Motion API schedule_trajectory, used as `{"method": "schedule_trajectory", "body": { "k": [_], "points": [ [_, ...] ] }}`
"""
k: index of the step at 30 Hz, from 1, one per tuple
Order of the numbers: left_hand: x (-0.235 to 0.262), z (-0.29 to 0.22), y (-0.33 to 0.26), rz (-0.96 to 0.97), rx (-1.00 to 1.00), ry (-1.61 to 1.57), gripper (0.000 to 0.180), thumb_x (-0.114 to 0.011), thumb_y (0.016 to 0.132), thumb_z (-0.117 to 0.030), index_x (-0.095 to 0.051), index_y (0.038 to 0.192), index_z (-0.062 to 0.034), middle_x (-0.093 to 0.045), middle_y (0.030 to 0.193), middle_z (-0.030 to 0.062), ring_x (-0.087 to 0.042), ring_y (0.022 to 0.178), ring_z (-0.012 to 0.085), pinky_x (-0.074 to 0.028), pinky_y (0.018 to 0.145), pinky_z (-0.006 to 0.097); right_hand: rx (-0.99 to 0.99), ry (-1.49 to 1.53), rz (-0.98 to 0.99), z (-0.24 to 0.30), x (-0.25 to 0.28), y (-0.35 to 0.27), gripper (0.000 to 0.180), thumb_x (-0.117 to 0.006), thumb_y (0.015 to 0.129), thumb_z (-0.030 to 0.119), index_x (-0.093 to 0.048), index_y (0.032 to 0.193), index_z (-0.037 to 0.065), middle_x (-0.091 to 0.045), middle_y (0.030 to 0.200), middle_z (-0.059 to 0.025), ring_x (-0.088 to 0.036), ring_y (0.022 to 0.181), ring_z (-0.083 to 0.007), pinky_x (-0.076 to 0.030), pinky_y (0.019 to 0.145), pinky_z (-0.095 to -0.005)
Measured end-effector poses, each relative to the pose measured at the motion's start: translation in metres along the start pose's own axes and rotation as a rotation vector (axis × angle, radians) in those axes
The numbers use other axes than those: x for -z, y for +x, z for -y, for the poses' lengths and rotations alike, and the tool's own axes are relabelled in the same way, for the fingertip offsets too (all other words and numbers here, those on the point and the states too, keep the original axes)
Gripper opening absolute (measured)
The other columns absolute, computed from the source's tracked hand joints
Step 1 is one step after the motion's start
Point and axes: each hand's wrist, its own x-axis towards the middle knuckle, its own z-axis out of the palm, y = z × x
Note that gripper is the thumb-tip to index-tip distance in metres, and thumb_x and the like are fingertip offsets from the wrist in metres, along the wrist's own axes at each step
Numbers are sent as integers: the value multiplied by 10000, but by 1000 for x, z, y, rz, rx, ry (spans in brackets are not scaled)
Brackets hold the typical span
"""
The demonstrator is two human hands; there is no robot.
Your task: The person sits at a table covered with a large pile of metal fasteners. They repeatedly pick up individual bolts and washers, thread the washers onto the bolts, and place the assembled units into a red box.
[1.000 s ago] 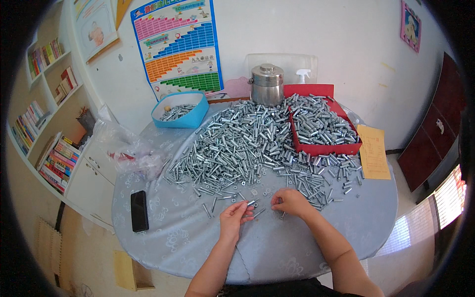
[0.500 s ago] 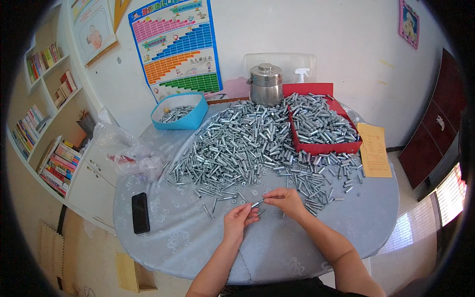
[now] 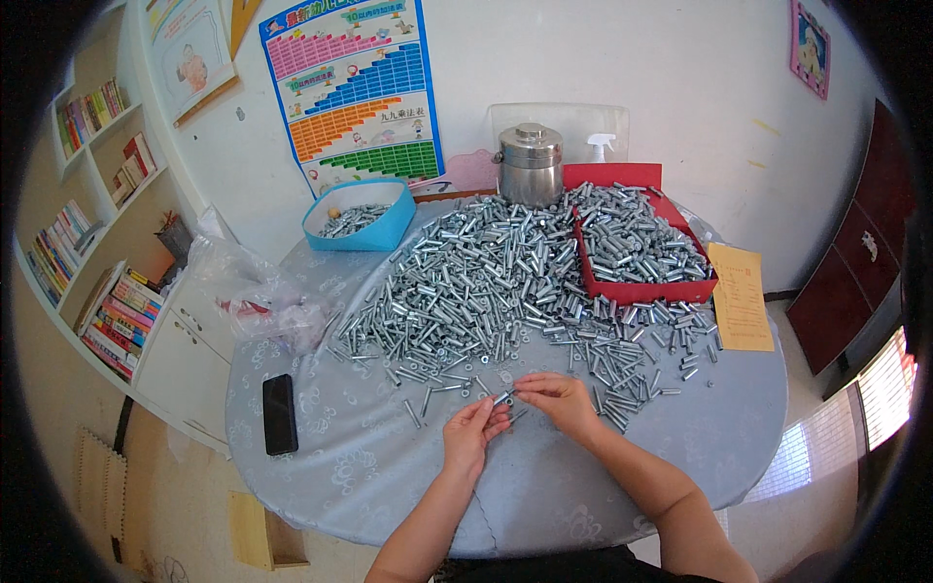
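Hands meet at the near edge of the round worktop (image 3: 389,466), which is covered with a pale patterned cloth. Left hand (image 3: 473,432) and right hand (image 3: 556,398) are both pinched on one small metal bolt (image 3: 503,397), held between the fingertips just above the cloth; whether a washer or nut is being fitted to it is too small to tell.

Stock observed:
- Large loose heap of bolts (image 3: 476,291) spreads across the middle of the worktop, reaching almost to the hands.
- Red tray (image 3: 643,290) at the far right is filled with like pieces.
- Blue basin (image 3: 356,231) at the far left holds a shallow layer of small parts.
- A few single bolts lie scattered just in front of the hands.

Other items: steel lidded canister (image 3: 531,165) behind the heap, clear plastic bags (image 3: 248,291) at the left edge, black phone (image 3: 279,413) lying flat, well apart from the hands, yellow paper sheet (image 3: 741,296) beside the tray.

Assessment: work appears to be piece-by-piece handling of the bolts. Judged by the size of the loose heap against the two containers, the greater part remains undone.
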Motion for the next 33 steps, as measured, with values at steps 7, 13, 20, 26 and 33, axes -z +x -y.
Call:
{"method": "schedule_trajectory", "body": {
  "k": [7, 13, 20, 26, 33],
  "points": [
    [-1, -3, -1, 59, 25, 8, 208, -535, 862, -138, -564, 989, 24, -622, 863, 139, -608, 713, 169, -534, 653, 280, -129, 225, -12, -10, 2, 0, 149, -622, 764, 2, -640, 910, -26, -605, 999, -99, -571, 853, -114, -464, 751, -219],
    [-1, -5, -2, 101, 31, 21, 208, -530, 865, -142, -564, 990, 21, -621, 846, 129, -608, 707, 170, -532, 643, 278, -116, 267, 64, -12, 5, 0, 127, -628, 758, -1, -631, 884, -7, -591, 1029, -109, -587, 879, -143, -476, 754, -236],
    [3, -4, 0, 64, 24, -33, 217, -530, 866, -149, -561, 992, 24, -621, 840, 126, -605, 689, 160, -531, 637, 267, -62, 71, 149, 4, 1, -1, 95, -643, 758, 78, -637, 849, 51, -557, 1050, -62, -538, 934, -126, -461, 737, -269],
    [6, -14, 1, 19, -46, -95, 229, -528, 867, -152, -549, 1011, 25, -621, 857, 140, -603, 687, 155, -532, 630, 266, 157, -601, 48, -6, 4, 6, 165, -669, 701, 171, -652, 843, 87, -595, 847, -58, -560, 809, -216, -452, 673, -311],
    [8, -16, 2, 85, -6, -144, 213, -517, 874, -160, -552, 981, 21, -622, 843, 138, -605, 647, 153, -535, 604, 254, 233, -817, 144, -21, -2, 9, 212, -660, 695, 250, -657, 836, 92, -603, 782, -85, -561, 791, -275, -441, 711, -365]
  ]
}}
